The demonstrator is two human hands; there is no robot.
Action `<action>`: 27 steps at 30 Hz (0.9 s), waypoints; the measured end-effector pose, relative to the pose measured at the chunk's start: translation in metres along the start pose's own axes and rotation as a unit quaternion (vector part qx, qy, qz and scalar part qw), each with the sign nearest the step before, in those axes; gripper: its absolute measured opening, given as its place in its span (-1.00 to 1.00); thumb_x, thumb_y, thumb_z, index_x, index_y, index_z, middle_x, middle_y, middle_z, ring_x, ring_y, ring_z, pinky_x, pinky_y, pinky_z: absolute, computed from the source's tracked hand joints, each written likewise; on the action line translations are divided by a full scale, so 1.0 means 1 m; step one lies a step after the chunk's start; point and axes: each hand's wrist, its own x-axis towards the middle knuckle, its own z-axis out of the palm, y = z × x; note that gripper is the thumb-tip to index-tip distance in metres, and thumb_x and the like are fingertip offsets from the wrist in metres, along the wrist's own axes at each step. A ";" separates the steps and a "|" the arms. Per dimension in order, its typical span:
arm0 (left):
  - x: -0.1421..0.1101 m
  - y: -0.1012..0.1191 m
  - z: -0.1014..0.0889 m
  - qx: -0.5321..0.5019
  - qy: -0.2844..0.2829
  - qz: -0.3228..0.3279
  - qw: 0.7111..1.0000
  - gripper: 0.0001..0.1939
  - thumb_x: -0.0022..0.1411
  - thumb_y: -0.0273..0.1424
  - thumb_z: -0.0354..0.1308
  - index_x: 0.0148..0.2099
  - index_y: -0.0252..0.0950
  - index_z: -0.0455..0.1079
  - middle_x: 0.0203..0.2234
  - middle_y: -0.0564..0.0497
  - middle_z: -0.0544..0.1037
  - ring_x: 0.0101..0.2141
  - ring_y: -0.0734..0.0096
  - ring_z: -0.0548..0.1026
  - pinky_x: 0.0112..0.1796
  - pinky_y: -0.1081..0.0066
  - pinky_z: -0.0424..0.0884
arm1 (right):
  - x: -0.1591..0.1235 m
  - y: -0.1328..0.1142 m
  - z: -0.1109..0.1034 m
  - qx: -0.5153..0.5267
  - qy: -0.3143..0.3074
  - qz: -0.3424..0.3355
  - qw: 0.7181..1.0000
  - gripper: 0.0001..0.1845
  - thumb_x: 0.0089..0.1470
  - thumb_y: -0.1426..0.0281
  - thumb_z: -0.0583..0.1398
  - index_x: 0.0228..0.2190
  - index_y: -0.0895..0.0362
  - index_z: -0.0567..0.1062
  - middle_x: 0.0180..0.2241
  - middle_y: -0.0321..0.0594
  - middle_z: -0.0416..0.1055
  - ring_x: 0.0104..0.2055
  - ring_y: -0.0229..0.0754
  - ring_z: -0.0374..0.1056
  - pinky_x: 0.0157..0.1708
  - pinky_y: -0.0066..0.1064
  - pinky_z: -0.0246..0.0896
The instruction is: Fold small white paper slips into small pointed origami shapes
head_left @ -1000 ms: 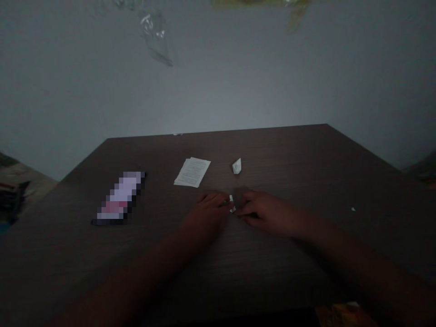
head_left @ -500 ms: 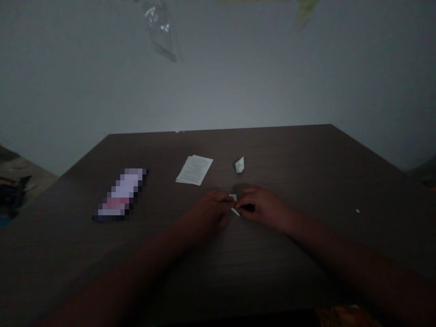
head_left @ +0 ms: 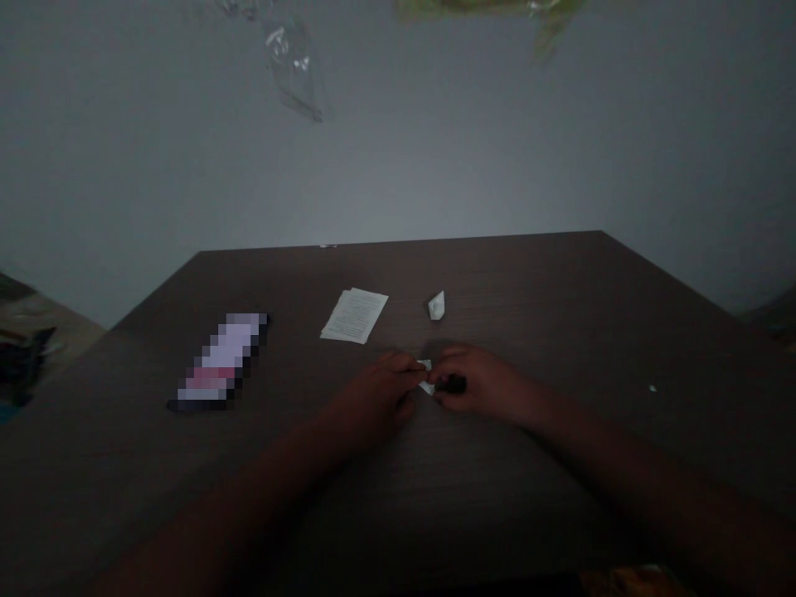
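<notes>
Both my hands meet at the middle of a dark wooden table (head_left: 560,298). Between them is a small white folded paper piece (head_left: 426,386), mostly hidden by fingers. My left hand (head_left: 379,395) pinches its left side with curled fingers. My right hand (head_left: 478,385) pinches its right side, fingers closed around it. Just behind my hands a second small white folded paper shape (head_left: 436,305) stands on the table, untouched. The light is dim and fine detail of the fingers is hard to see.
A flat printed paper sheet (head_left: 354,315) lies behind my left hand. A blurred rectangular object (head_left: 220,361) lies on the table's left side. A tiny white scrap (head_left: 652,388) sits at the right. A grey wall rises behind the table's far edge.
My hands have stayed together on the small paper piece, with only slight shifts of the fingers. The other things on the table have not moved.
</notes>
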 end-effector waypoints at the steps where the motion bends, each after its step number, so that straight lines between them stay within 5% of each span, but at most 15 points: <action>1: 0.000 0.001 -0.001 0.003 -0.004 -0.004 1.000 -0.53 0.33 -0.67 0.19 0.22 -0.32 0.60 0.12 -0.14 0.66 0.18 0.09 0.60 0.28 0.07 0.54 | 0.000 0.001 0.001 0.005 0.003 0.002 1.000 -0.82 0.16 0.52 0.45 -0.19 0.07 0.72 -0.22 -0.25 0.60 -0.19 -0.15 0.53 -0.13 -0.32 0.37; 12: -0.001 0.008 -0.005 0.034 -0.002 -0.018 0.999 -0.52 0.34 -0.68 0.20 0.23 -0.28 0.58 0.15 -0.09 0.67 0.19 0.17 0.62 0.27 0.20 0.54 | 0.005 -0.001 0.005 -0.020 0.012 0.040 0.999 -0.86 0.21 0.55 0.40 -0.26 0.06 0.70 -0.30 -0.29 0.58 -0.29 -0.19 0.45 -0.23 -0.37 0.25; 17: -0.001 0.007 0.002 0.022 0.027 -0.027 0.999 -0.71 0.49 -0.50 0.27 0.20 -0.24 0.56 0.19 -0.11 0.66 0.21 0.13 0.62 0.29 0.10 0.55 | 0.007 0.000 0.005 -0.047 0.052 0.062 0.996 -0.89 0.26 0.54 0.34 -0.27 0.10 0.62 -0.28 -0.24 0.56 -0.23 -0.14 0.46 -0.20 -0.33 0.26; 20: 0.001 0.006 0.009 0.021 0.037 -0.027 0.999 -0.80 0.52 -0.45 0.29 0.14 -0.24 0.56 0.19 -0.13 0.67 0.22 0.06 0.63 0.29 0.00 0.55 | 0.007 0.009 0.002 -0.035 0.105 0.075 0.991 -0.86 0.30 0.55 0.28 -0.20 0.08 0.61 -0.21 -0.20 0.59 -0.17 -0.10 0.50 -0.12 -0.29 0.34; 23: 0.002 0.003 0.013 -0.002 0.013 0.006 1.000 -0.83 0.53 -0.54 0.22 0.05 -0.23 0.57 0.20 -0.08 0.67 0.19 0.18 0.64 0.27 0.15 0.56 | 0.006 0.017 -0.001 -0.046 0.142 0.064 0.987 -0.79 0.33 0.53 0.24 -0.09 0.06 0.64 -0.10 -0.12 0.62 -0.01 -0.02 0.54 0.05 -0.17 0.41; 27: 0.001 -0.001 0.008 0.010 0.012 0.021 1.000 -0.79 0.53 -0.57 0.19 -0.03 -0.21 0.63 0.24 -0.07 0.62 0.22 0.24 0.60 0.24 0.28 0.54 | 0.003 0.020 0.000 -0.078 0.102 0.012 0.992 -0.64 0.29 0.59 0.24 0.03 0.07 0.69 0.06 -0.03 0.62 0.16 0.08 0.49 0.24 0.03 0.35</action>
